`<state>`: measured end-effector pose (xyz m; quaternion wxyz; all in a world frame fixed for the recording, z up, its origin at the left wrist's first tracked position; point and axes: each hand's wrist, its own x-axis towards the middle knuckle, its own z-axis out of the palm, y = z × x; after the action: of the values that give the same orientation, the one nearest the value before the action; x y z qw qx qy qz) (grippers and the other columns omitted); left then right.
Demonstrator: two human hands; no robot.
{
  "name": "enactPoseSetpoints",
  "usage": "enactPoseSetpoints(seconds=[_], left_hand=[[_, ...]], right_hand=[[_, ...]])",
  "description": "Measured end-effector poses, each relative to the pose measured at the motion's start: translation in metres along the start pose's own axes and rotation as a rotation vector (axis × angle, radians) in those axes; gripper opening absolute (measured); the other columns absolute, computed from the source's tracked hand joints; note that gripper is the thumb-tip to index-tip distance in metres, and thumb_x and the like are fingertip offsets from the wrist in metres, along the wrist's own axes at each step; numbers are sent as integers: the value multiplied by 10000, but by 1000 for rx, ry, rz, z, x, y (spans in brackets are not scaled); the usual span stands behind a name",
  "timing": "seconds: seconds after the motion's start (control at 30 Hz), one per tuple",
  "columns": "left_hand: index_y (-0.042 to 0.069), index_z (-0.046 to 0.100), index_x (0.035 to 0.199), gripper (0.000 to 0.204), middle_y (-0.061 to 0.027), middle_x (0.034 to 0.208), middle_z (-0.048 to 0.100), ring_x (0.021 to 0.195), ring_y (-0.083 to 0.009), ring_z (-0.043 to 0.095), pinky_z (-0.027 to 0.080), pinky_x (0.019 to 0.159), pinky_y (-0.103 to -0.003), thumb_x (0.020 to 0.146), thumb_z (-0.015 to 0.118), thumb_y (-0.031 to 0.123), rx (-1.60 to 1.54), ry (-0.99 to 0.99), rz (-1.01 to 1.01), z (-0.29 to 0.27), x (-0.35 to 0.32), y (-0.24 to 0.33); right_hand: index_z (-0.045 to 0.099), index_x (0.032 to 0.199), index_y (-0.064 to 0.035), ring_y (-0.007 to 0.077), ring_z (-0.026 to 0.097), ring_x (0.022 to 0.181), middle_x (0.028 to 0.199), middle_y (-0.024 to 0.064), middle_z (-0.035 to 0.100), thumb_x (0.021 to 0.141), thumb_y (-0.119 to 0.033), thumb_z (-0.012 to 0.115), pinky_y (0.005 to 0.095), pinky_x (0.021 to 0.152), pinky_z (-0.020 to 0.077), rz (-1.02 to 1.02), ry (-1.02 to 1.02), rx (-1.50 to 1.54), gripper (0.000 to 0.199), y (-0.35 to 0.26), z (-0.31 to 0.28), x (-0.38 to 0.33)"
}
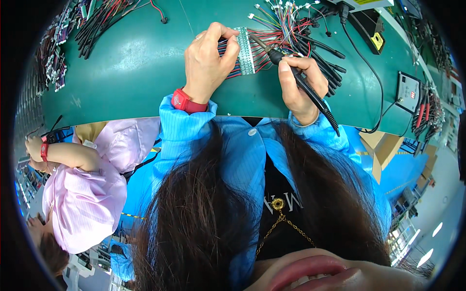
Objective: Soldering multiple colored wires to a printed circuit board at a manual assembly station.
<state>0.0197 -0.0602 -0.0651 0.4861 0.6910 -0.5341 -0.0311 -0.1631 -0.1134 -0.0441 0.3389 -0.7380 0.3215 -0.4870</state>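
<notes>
A narrow, pale-green circuit board panel (246,52) lies on the green bench, with red, black and blue wires running out on both sides. At its upper left edge my left hand (208,58) is closed, thumb and index finger bent together; what lies between the fingertips is too small to make out. Gripped like a pen in my right hand (303,87) is a black soldering iron (310,92). Its metal tip points up and left to the panel's right edge, near the wire ends; whether it touches cannot be told.
Bundled wires with black sleeves (325,68) spread right of the panel. More wire harnesses (99,24) lie at the far left. A black cable (376,72) loops across the right side, near a small control box (408,92) and red-handled tools (424,109). A co-worker in pink (87,194) sits left.
</notes>
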Motion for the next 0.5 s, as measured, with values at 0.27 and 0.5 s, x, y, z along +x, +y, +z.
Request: enactPoseSetpoints(seconds=[0.27,0.5], left_hand=[[45,578,833,89,-45,893,750,736,-195,678,534,672,-285,776,633,4,29,-19,7,4,-8,26],[68,578,823,115,-3,847,745,670,-194,643,515,612,-295,751,657,28,22,25,41,11,-14,36]], right_hand=[[673,838,3,129,509,545,742,76,675,717,19,702,222,522,421,4,2,77,126,3,-22,-8],[678,847,4,127,518,560,752,77,678,721,25,698,221,532,424,35,-22,97,128,-3,-38,-12]])
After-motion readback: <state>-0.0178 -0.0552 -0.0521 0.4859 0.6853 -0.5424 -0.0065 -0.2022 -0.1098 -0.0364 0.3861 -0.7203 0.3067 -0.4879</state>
